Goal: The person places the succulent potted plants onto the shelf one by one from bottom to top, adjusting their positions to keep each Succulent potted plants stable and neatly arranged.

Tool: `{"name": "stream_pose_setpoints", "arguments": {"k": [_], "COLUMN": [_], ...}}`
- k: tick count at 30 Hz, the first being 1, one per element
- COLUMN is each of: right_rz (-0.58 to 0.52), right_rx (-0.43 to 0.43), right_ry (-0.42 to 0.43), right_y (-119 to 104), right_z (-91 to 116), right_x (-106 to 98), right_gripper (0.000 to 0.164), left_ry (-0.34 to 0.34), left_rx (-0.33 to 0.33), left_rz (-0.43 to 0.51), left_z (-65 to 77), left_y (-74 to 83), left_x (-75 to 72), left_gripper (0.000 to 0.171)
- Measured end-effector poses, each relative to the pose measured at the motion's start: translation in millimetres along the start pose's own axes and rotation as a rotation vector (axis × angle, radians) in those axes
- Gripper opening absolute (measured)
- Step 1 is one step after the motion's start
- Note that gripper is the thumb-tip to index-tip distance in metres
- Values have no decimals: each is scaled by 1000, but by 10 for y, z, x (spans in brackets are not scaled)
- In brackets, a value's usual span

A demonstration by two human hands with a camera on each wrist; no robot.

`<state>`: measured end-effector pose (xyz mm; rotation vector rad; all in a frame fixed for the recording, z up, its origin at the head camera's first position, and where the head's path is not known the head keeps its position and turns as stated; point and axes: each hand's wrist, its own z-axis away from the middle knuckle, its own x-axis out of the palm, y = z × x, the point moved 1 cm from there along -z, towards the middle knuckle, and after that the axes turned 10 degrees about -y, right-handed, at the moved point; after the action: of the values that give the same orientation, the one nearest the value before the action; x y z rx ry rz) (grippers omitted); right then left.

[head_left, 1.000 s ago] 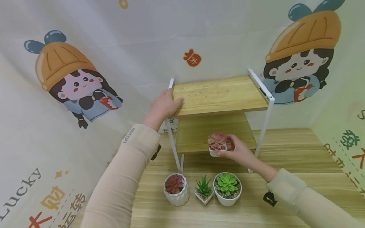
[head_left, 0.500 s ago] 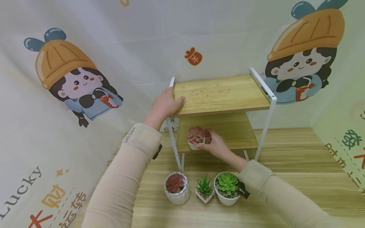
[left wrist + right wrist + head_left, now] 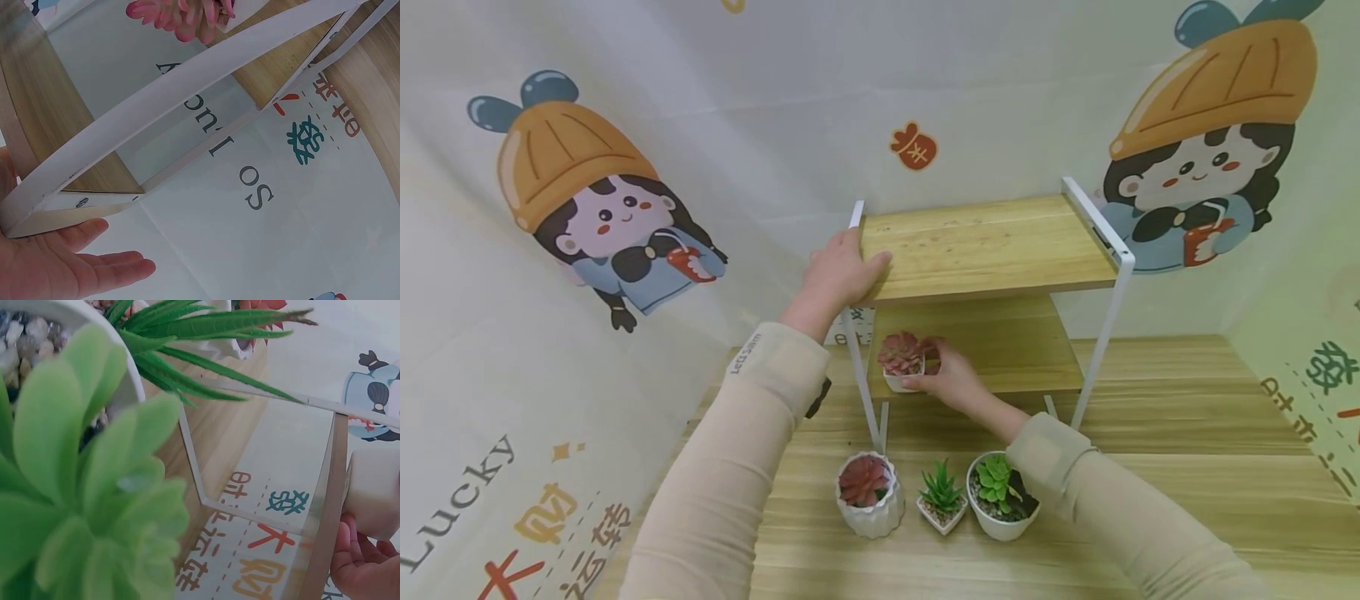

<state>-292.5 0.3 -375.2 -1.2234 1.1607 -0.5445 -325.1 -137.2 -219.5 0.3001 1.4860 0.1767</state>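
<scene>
My right hand (image 3: 953,377) pinches a small white pot with a pink succulent (image 3: 901,353) at the left part of the lower shelf board (image 3: 1000,346). Whether the pot touches the board, I cannot tell. In the right wrist view, fingers (image 3: 353,547) hold the pale pot (image 3: 375,494) by its lower part. My left hand (image 3: 838,271) holds the top left corner of the two-tier shelf (image 3: 985,250), its thumb on the top board. The left wrist view shows this hand (image 3: 56,262) around the white frame (image 3: 156,119), two fingers stretched out beyond it.
In front of the shelf stand a ribbed white pot with a dark red succulent (image 3: 870,500), a small pointed pot with a spiky green plant (image 3: 942,498) and a round pot with a green succulent (image 3: 1002,508), partly behind my right sleeve (image 3: 1052,450). Printed cloth (image 3: 775,150) hangs behind.
My right hand has carried the pink succulent leftward along the lower board, from right of its middle to near the left frame. My left hand stays on the top corner.
</scene>
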Motion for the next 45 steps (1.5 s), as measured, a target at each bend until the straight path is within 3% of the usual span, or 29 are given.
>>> {"name": "stream_pose_setpoints", "arguments": {"k": [7,21,36,40,45], "right_rz": [-31,-16,-1,32,108], "right_rx": [-21,33,45,69,107], "right_ry": [3,12,-6,-37,-92], "right_y": [19,8,-18,-36,-111], "right_z": [9,-27,-11,11,137], "right_x": [28,69,71,28,-166], "right_gripper": [52,62,59,72,85], "left_ry": [3,-2,1,3,7], "left_rx": [4,2,3,-3,-2], "left_rz": [6,-19,-11,-5,-2], "left_z": [-1,1,0,-8,-11], "left_y": [24,38,29,20,16], "left_x": [2,-10,2,11,13], "left_gripper": [67,66,66,66,66]}}
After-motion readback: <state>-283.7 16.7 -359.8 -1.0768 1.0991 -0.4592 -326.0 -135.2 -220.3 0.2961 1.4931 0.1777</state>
